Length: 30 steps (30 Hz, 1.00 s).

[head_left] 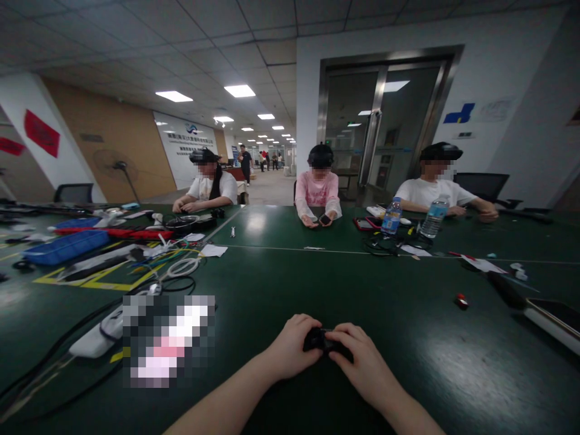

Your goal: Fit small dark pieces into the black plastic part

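Just above or on the green table [254, 290], a small black object [322, 342] with a partly glossy surface sits between my two hands. Its kind cannot be made out, since fingers cover both ends. My left hand [292, 345] is closed on its left end, thumb at the near side and fingers curled over the far side. My right hand [362, 356] pinches the right end between thumb and fingers. The fingertips of both hands are close together near the object's middle.
A white power strip [97, 335] with black cables lies left, beside a pixelated patch. Farther left is a blue tray [72, 246]. Water bottles [392, 217] stand across the table, where three people sit. A small red item [461, 301] and a flat device [555, 323] lie right.
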Motion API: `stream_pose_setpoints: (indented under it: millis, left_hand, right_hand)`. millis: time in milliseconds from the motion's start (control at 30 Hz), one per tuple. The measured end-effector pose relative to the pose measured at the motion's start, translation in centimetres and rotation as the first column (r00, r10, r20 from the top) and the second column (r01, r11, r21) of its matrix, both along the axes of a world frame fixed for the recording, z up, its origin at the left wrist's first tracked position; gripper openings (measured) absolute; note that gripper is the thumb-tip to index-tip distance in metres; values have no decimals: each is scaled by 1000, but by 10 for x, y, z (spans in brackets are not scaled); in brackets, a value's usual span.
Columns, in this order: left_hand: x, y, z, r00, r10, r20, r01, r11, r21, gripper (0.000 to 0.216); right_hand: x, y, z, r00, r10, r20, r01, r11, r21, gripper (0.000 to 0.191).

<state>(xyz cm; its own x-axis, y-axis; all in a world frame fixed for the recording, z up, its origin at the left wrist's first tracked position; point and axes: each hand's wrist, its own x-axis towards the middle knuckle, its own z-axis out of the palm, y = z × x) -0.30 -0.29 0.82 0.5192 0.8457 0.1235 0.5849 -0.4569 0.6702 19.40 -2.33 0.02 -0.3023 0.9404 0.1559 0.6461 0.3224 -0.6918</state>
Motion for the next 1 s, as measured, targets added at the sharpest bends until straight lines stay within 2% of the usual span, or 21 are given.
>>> stream_pose_setpoints:
  millis: [133,233,367,500,600,733,900,1000]
  left_hand:
    - [1,-1,1,1000,-11,-2,11,1000,23,35]
    - [0,-3,2,999,-35,32,33,999,39,35]
    - [-4,-5,0,991,-12,135,22,997,-69,39]
    - [-5,-2,-2,958,-33,284,89,978,-189,47]
    - [-4,0,-1,943,-37,330,126,959,-253,48]
    - [-3,1,-1,934,-54,352,161,946,-283,39]
    - [-4,2,-9,883,-80,463,260,904,-340,39]
    - [-5,3,-12,866,-77,493,279,894,-351,44]
  right_hand:
    - [9,2,-5,995,-47,-88,44,998,-33,40]
    - [14,3,-3,989,-43,-138,30,995,-93,45]
    - [14,1,5,977,-21,-214,-21,982,-190,40]
    - [12,-1,9,954,-27,-299,-28,984,-177,33]
    - [12,-1,9,946,-19,-323,-33,987,-156,30]
    - [11,-2,10,953,23,-303,-58,993,-107,23]
    - [9,-5,13,966,56,-254,-80,993,-83,18]
    - [9,-5,12,967,55,-248,-77,994,-77,19]
